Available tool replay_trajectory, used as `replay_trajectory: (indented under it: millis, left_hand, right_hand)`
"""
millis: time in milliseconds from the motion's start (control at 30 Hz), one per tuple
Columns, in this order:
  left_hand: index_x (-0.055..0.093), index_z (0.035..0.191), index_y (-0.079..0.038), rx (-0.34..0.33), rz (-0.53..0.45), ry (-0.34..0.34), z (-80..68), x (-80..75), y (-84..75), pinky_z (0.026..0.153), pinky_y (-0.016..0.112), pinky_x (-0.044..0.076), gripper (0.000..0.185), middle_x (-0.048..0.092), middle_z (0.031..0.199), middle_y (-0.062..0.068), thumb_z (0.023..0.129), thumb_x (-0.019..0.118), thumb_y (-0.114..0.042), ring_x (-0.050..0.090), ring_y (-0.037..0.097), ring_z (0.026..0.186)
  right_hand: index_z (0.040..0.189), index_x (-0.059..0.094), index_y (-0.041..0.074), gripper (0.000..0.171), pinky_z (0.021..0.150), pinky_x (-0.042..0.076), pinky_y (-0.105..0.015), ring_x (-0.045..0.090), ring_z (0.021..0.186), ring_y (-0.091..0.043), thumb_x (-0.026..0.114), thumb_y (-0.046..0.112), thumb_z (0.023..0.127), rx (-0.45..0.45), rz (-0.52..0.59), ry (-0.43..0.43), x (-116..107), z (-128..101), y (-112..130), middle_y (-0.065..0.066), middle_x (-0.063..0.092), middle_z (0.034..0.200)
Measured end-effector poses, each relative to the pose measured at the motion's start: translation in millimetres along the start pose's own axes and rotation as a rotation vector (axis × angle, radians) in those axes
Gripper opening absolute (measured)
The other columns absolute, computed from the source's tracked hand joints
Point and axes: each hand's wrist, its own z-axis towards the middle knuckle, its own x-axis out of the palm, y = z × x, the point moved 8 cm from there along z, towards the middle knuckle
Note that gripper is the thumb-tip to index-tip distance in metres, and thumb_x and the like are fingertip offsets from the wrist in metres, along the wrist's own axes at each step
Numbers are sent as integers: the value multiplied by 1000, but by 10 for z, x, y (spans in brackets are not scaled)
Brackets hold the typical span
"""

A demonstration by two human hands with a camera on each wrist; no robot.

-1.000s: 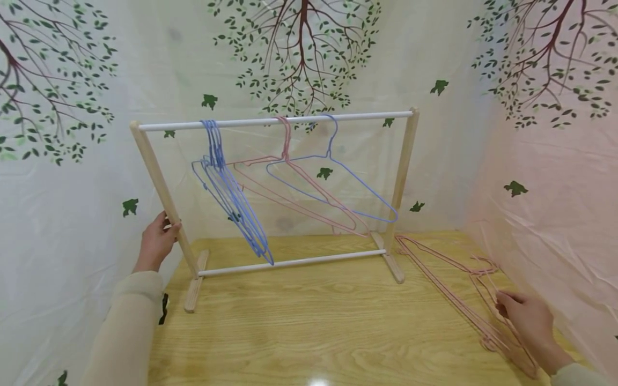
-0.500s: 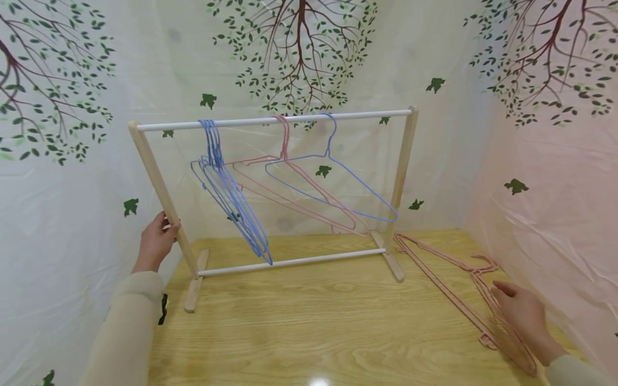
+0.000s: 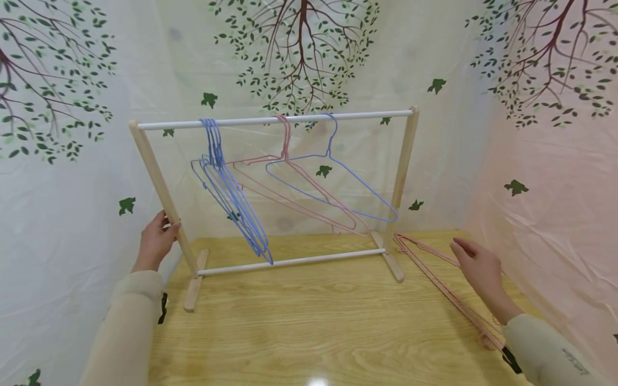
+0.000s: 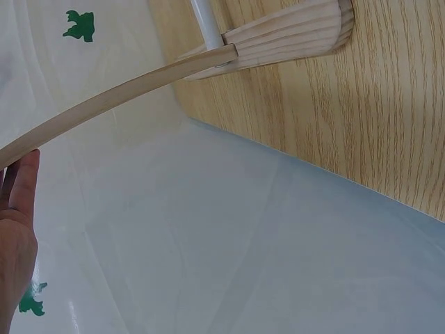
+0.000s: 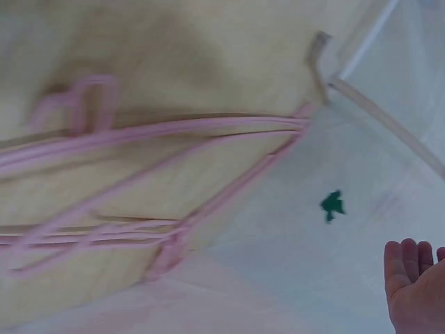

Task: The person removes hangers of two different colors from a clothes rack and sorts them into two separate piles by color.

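Observation:
In the head view my left hand (image 3: 156, 241) grips the left wooden post of a small clothes rack (image 3: 275, 122), thumb in front and fingers behind. The left wrist view shows its fingertips against that post (image 4: 104, 102). My right hand (image 3: 480, 273) is raised above several pink wire hangers (image 3: 434, 273) stacked on the table at the right. Its fingers are loosely bent with nothing visible in them, and it covers part of the stack. In the right wrist view the hand (image 5: 421, 285) is apart from the pink hangers (image 5: 174, 129).
Several blue hangers (image 3: 241, 203) hang bunched at the left of the rail. Pink hangers (image 3: 299, 206) hang at its middle, and one blue hanger (image 3: 364, 187) is right of them. A wood-grain table (image 3: 309, 321) bears the rack. Leaf-printed sheeting (image 3: 463, 161) encloses the back and sides.
My right hand was pinching a pink hanger of the stack, then let go of it. It has since moved up and left, over the stack. My left hand stays on the post.

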Motion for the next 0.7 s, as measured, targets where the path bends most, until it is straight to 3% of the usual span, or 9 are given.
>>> replay_trajectory:
  millis: [200,467,700]
  left_hand:
    - [29,153,3,26,7,3,88,-3,24,86,33,58,53,45,140,35,105,45,-13,53,46,122]
    - [27,154,2,31,0,17,186,20,77,88,40,57,54,44,142,34,106,45,-15,52,46,123]
    - [30,153,2,45,-8,17,316,38,123,83,28,58,53,46,139,35,105,47,-13,53,47,121]
  right_hand:
    - [132,63,3,50,78,48,-34,60,106,-34,52,42,103,-83,51,-67,144,313,619,-20,67,118]
    - [127,67,3,50,74,47,-17,62,99,-23,56,44,100,-158,162,-42,380,725,1310,-16,70,116]
    - [126,68,3,46,74,49,-21,64,100,-25,62,39,98,-195,180,47,640,944,1785,-16,70,117]
